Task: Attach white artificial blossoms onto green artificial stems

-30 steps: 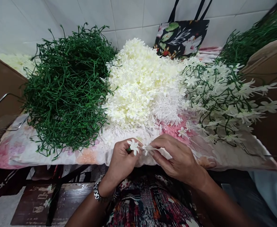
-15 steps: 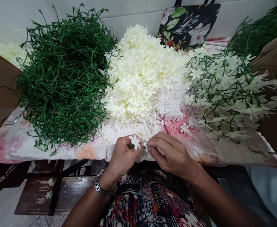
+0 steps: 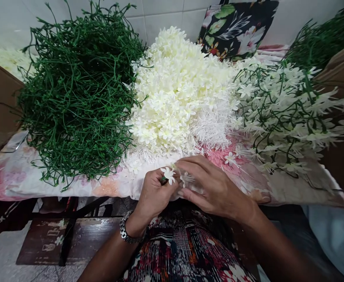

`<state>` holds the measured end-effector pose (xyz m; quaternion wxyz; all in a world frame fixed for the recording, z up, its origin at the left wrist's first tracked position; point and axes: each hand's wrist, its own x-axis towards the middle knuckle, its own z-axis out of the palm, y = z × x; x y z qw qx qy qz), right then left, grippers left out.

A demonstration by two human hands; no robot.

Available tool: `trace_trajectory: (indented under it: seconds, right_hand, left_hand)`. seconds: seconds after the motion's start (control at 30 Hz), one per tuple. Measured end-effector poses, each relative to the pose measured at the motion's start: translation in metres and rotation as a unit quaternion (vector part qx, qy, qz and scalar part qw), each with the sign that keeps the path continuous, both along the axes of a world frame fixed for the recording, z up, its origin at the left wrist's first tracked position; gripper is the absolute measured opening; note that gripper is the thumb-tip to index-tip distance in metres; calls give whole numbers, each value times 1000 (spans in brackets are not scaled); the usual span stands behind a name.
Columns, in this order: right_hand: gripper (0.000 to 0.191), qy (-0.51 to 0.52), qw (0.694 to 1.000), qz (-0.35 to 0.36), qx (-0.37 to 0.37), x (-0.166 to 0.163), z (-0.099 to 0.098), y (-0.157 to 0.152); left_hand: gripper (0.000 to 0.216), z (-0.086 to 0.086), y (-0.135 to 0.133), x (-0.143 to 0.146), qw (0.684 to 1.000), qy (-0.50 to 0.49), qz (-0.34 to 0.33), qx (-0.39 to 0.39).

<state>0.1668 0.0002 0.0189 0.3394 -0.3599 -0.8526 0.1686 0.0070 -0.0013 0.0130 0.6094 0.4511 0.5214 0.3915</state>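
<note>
Fingers of my left hand (image 3: 154,196) pinched, those of my right hand (image 3: 218,192) spread

On the near side of the white heap (image 3: 174,90), I hold a flower (image 3: 168,175) in my left fingers, a bit of green showing behind its petals. My right thumb and forefinger curve apart just beside it, with a bloom (image 3: 186,179) in the gap between them; whether any fingertip touches that bloom, I cannot tell.

Left of the heap is a tangle of green stems (image 3: 78,94); right of it lie sprays (image 3: 289,121), white on green. A loose blossom (image 3: 229,158) rests near the heap's right front, on the cloth (image 3: 110,187). Behind the heap, toward its right, stands a black flowered bag (image 3: 239,31).
</note>
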Motion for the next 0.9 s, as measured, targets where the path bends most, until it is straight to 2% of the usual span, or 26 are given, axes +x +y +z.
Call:
trace_trajectory:
  seconds: [0.07,0.17,0.3,0.57,0.8,0.9]
  right_hand:
    - [22,4,1000,-11,3,-1,-3,0]
    - [15,12,999,-28,9,-1,-6,-1]
    - [14,24,998,-48,21,-3,-10,-4]
    - [15,49,997,-44,33,-8,-23,0]
    - [14,51,996,-50,55,-11,-27,0]
    - [13,50,997,-44,30,-9,-26,1]
  left_hand:
    - [17,0,0,0,1000,-3,-4,12]
    - [15,0,0,0,1000,-7,-11,20]
    - [13,0,0,0,1000,-2,-6,21]
    - [15,-1,2,-1,999,42,-8,21]
    - [20,-1,2,2,998,64,-4,29]
    - [23,-2,4,2,996,92,-3,10]
